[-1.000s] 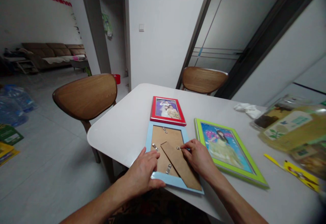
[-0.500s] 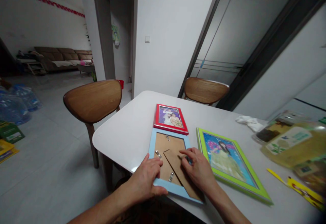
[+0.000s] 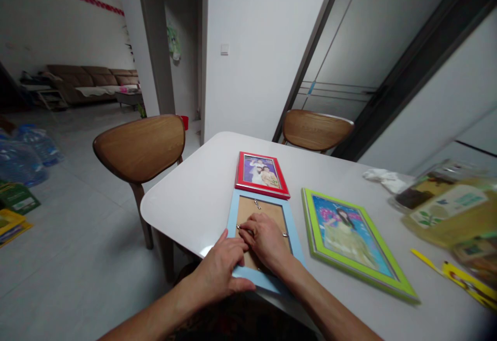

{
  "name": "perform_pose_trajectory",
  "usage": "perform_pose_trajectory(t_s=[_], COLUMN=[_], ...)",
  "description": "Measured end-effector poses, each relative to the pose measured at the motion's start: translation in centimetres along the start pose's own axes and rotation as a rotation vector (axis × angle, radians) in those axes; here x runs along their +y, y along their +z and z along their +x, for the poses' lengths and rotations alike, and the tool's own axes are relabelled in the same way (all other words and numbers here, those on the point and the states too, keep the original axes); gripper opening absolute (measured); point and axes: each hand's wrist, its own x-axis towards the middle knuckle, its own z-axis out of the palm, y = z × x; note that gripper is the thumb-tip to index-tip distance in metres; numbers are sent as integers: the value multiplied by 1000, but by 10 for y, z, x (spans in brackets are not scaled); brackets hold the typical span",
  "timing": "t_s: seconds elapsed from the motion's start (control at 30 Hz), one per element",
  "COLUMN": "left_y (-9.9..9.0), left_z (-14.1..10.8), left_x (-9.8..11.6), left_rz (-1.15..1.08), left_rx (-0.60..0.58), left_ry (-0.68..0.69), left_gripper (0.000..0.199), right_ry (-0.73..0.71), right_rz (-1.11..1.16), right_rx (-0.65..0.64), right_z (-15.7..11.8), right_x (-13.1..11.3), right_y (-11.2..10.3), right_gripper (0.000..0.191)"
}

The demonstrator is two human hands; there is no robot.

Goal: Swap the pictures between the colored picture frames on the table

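A light blue picture frame (image 3: 297, 248) lies face down on the table, its brown backing board (image 3: 274, 212) facing up. My left hand (image 3: 219, 268) grips the frame's lower left corner, thumb along the front rim and fingers over the left side. With bent fingertips pressed together, my right hand (image 3: 267, 240) reaches across the board to the metal clip (image 3: 238, 226) at the left edge. Another clip (image 3: 257, 204) shows at the top, and a third clip (image 3: 286, 235) at the right edge. My right hand and forearm hide much of the lower board.
Touching the blue frame's far end is a red picture frame (image 3: 241, 173). A green picture frame (image 3: 310, 222) lies to the right. Beyond it are a bottle of yellow liquid (image 3: 446, 211), white tissue (image 3: 382, 178) and a yellow item (image 3: 466, 281). Wooden chairs stand around the white table (image 3: 186, 201).
My right hand has moved left across the backing board to the left clip. The board's slanting stand strip no longer shows, and the right clip is now visible. My left hand stays put.
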Motion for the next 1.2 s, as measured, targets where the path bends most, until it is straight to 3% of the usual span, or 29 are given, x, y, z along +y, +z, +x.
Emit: perform_pose_trajectory(t_s=[0.27, 0.47, 0.6, 0.83, 1.2], left_y=[3, 2, 2, 8, 7], left_z=[-2, -1, -2, -9, -12], left_x=[-2, -2, -2, -6, 0], left_rz=[19, 32, 4, -41, 8], left_rx=[11, 9, 12, 28, 25], left_ry=[12, 1, 11, 37, -1], left_gripper=[32, 32, 33, 37, 32], right_ry=[152, 90, 153, 369, 468], right_rz=[85, 147, 223, 59, -45], right_rx=[42, -10, 34, 138, 152], right_z=[6, 4, 10, 36, 49], right_x=[-6, -7, 8, 46, 50], right_y=[2, 3, 2, -1, 7], right_gripper=[19, 18, 19, 23, 15])
